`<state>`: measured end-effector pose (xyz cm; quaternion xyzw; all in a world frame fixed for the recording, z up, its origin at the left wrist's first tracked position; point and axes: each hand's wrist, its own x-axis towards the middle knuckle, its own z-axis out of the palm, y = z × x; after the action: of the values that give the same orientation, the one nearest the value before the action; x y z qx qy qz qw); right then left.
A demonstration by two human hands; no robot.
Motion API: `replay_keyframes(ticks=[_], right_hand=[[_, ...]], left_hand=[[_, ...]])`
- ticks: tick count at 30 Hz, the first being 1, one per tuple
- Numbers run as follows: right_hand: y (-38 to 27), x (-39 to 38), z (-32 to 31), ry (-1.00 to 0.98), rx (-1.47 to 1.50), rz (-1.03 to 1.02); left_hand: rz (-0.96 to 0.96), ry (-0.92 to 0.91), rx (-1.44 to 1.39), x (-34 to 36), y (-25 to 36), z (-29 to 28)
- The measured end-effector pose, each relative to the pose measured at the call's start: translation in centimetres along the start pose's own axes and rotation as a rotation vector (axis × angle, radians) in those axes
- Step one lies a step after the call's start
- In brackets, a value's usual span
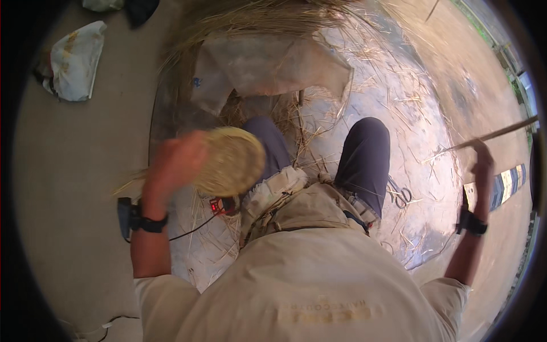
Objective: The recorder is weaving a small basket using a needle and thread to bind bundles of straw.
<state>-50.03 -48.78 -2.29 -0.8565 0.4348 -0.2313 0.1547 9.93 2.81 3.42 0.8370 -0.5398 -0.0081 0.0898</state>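
Observation:
A round coiled straw piece (228, 161), blurred, is gripped by my left hand (176, 157) beside my left knee, with loose straw ends sticking out to the left. My right hand (481, 161) is raised at the right, its fingers closed on a long thin strand (509, 129) that runs diagonally past it. A pair of scissors (402, 195) lies on the pale, straw-strewn sheet (410, 114) by my right knee. A small device with red lights (219, 206) and a black cable sits just below the straw piece.
A heap of straw (256, 14) and a crumpled translucent plastic sheet (268, 62) lie ahead of my knees. A white sack (77, 62) rests on the concrete floor (74, 188) at the left. A striped black and light strip (504, 185) lies at the far right.

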Motion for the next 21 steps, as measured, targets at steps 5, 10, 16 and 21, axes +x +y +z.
replay_keyframes(ticks=[5,10,16,21], right_hand=[[-29.3,-4.4,13.6,-0.444,0.716,-0.454],[-38.0,-4.7,15.0,-0.424,0.759,-0.457],[-36.6,-8.6,14.3,-0.512,0.689,-0.331],[-36.2,-10.4,16.4,-0.696,0.859,-0.217]], left_hand=[[0.348,-0.033,-0.280,3.2,10.6,1.7],[0.374,-0.086,-0.299,3.4,12.5,2.6],[0.346,-0.066,-0.331,3.6,11.9,4.6],[0.342,-0.065,-0.360,3.6,11.8,5.3]])
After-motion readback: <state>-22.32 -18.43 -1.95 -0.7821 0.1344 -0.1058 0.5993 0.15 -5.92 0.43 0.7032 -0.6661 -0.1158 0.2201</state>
